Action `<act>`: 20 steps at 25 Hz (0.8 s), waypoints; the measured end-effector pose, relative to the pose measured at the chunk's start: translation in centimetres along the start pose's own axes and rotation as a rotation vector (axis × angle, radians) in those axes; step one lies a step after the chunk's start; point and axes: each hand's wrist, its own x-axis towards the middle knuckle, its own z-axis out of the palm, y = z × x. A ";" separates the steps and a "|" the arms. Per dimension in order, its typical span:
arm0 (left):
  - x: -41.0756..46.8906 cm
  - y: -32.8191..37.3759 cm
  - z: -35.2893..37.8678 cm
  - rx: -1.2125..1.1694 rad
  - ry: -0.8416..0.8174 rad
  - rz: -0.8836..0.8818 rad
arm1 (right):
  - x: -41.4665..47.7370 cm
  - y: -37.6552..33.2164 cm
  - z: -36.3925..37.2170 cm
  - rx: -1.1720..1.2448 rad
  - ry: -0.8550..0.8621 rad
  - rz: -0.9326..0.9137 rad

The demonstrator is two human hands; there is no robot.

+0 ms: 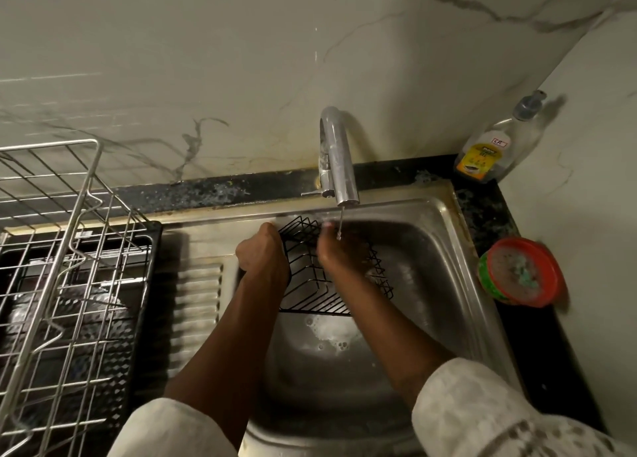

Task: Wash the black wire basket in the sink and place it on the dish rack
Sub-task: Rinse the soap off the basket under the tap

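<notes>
The black wire basket (312,284) is held tilted over the steel sink (444,267), just under the tap (336,160), from which a thin stream of water runs. My left hand (263,253) grips the basket's left rim with curled fingers. Reaching into the basket from the right, my right hand (339,253) has its fingers up under the water stream; how they lie is blurred. The metal dish rack (65,249) stands on a black tray at the left.
A soap dispenser bottle (496,146) stands in the back right corner. A red and green tub (522,272) with a scrub pad sits on the dark counter right of the sink. Suds lie near the drain (331,332). A ribbed drainboard (198,301) separates sink and rack.
</notes>
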 end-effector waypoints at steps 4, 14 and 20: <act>-0.2 0.0 -0.7 -0.004 0.026 -0.011 | -2.2 -2.0 1.9 -0.023 -0.008 -0.267; -1.2 -0.1 -0.8 0.091 -0.021 0.244 | 1.0 3.0 2.9 0.463 0.605 -0.322; -1.6 0.2 -0.5 0.062 0.046 0.154 | -1.0 -3.6 1.9 0.476 0.170 0.061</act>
